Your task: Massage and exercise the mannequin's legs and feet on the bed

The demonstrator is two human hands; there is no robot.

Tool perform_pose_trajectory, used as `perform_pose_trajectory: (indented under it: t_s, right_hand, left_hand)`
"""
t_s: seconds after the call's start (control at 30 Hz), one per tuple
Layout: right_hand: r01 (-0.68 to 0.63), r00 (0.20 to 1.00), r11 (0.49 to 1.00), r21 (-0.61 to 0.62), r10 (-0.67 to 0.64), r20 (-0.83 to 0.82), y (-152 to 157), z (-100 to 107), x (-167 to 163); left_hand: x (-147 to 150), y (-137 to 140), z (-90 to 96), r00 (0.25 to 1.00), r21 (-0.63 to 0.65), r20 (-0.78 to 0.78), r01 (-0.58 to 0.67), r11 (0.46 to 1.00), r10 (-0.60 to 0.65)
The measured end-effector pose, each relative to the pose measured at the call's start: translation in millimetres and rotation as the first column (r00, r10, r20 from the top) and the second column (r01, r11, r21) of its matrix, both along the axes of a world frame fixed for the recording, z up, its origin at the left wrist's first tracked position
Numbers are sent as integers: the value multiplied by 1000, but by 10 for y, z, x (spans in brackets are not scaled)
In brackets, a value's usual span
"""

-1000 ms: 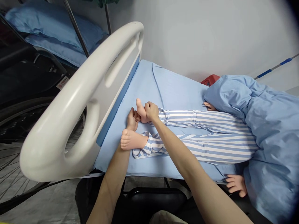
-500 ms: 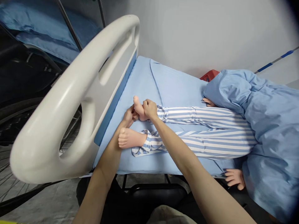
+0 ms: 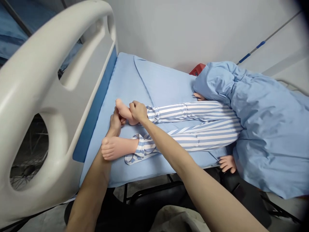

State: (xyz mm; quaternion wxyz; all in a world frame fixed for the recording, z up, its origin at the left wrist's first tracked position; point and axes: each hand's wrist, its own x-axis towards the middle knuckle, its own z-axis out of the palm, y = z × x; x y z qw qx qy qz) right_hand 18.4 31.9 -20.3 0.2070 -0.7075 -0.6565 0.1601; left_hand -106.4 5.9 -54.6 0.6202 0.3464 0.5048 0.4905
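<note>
A manikin in blue-and-white striped trousers (image 3: 205, 111) lies on the bed, feet towards the footboard. My right hand (image 3: 139, 111) is wrapped over the ankle of its far foot (image 3: 124, 111). Against the sole and toes of that same foot, my left hand (image 3: 116, 123) is curled, its fingers partly hidden behind the foot. The near foot (image 3: 119, 148) rests across my left forearm, toes pointing left. Its trouser cuff (image 3: 133, 157) hangs loose around the ankle.
A cream footboard (image 3: 79, 64) rises at the left. Blue quilt (image 3: 270, 119) covers the manikin's upper part, with one manikin hand (image 3: 227, 163) at the bed's near edge. Behind the light blue sheet (image 3: 164, 85) are a red box (image 3: 197, 69) and a wall. A black chair (image 3: 164, 193) stands below.
The view has turned right, so the bed and manikin sit further left in the picture. Both hands keep their places on the far foot, with little visible movement there.
</note>
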Motion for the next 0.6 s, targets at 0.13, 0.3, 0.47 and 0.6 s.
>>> perform_pose_trajectory:
  t_s: [0.13,0.3,0.47,0.6]
  right_hand:
    - [-7,1000,1000,-10,7,-13,5,-2,1]
    - [-6,999,1000,-17,6,-31,15,-6,5]
    - [-30,998,998,-48,28,-50,0,49,15]
    - [-55,998,994,-97,51,-39,-46,138,16]
  left_hand:
    - [-68,26,127,938,57,-345,-17,998,36]
    - [0,22,63,998,17,51,-31,999,30]
    - [107,-19,-43,837,-55,539,-78,995,95]
    - [130,-29,-42,885,0,461,-70,998,62]
